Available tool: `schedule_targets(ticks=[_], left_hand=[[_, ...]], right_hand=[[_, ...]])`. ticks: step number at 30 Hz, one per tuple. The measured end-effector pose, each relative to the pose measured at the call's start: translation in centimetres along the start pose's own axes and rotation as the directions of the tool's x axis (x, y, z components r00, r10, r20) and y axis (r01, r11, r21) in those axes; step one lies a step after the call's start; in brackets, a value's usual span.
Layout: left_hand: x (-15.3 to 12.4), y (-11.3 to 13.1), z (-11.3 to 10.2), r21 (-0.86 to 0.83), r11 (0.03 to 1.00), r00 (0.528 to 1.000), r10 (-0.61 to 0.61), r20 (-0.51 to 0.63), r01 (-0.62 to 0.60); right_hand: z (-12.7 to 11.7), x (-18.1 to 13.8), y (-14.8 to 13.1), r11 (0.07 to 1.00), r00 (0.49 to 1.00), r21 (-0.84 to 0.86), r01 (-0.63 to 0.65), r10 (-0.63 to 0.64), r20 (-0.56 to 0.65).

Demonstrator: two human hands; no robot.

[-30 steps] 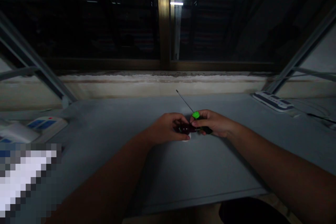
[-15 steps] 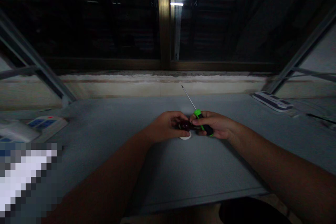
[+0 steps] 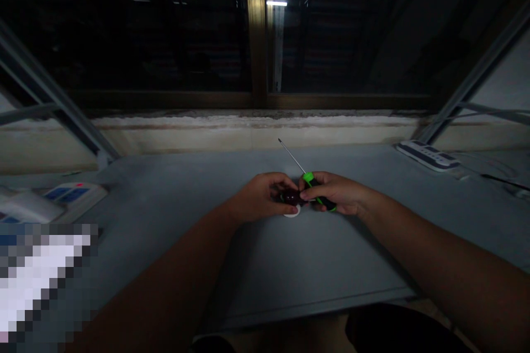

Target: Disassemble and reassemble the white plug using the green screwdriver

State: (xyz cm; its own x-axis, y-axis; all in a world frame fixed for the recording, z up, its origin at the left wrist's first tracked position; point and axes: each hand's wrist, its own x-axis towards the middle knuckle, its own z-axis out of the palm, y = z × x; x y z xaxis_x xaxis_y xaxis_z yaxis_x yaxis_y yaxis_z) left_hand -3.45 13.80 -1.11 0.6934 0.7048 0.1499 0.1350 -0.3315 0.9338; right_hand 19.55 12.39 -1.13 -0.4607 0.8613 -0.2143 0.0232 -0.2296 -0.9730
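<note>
My left hand (image 3: 260,197) and my right hand (image 3: 334,193) meet over the middle of the grey table (image 3: 290,265). Between their fingertips sits a small dark reddish object (image 3: 291,197), pinched by my left fingers and touched by my right thumb and forefinger. My right hand also grips a screwdriver (image 3: 311,185) with a green and black handle; its thin metal shaft points up and away to the left. A small white round piece (image 3: 292,210) lies on the table just under the dark object.
A white power strip (image 3: 428,155) lies at the table's far right corner. Another power strip with blue sockets (image 3: 70,196) and a white box sit at the left. Slanted metal frame bars (image 3: 53,102) stand at both sides. A dark window and ledge run along the back.
The screwdriver shaft has swung slightly, tilting right and then back left. Both hands stay together on the small dark object with little other movement.
</note>
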Motion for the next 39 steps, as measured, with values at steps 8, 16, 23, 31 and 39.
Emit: schedule_targets(ticks=[8,16,23,31,39], left_hand=[[-0.2,0.2,0.0,0.088,0.996,1.0,0.02,0.019,-0.021],[-0.3,0.4,-0.1,0.184,0.977,0.993,0.101,0.062,-0.11],[-0.4,0.1,0.1,0.096,0.994,0.996,0.054,0.065,-0.06],[-0.1,0.0,0.2,0.078,0.993,0.994,0.079,0.081,-0.086],[-0.1,0.6,0.3,0.121,0.983,0.989,0.127,0.081,-0.137]], right_hand=[[-2.6,-0.8,-1.4,0.985,0.973,-0.053,0.165,-0.171,-0.157],[-4.9,-1.7,-2.8,0.861,0.798,-0.019,0.508,-0.478,-0.367],[-5.2,-1.7,-3.1,0.663,0.598,0.077,0.744,-0.611,-0.519],[-2.1,-2.2,-4.9,0.507,0.416,-0.178,0.843,-0.826,-0.381],[1.5,-2.0,-7.5,0.446,0.411,-0.385,0.808,-0.895,-0.173]])
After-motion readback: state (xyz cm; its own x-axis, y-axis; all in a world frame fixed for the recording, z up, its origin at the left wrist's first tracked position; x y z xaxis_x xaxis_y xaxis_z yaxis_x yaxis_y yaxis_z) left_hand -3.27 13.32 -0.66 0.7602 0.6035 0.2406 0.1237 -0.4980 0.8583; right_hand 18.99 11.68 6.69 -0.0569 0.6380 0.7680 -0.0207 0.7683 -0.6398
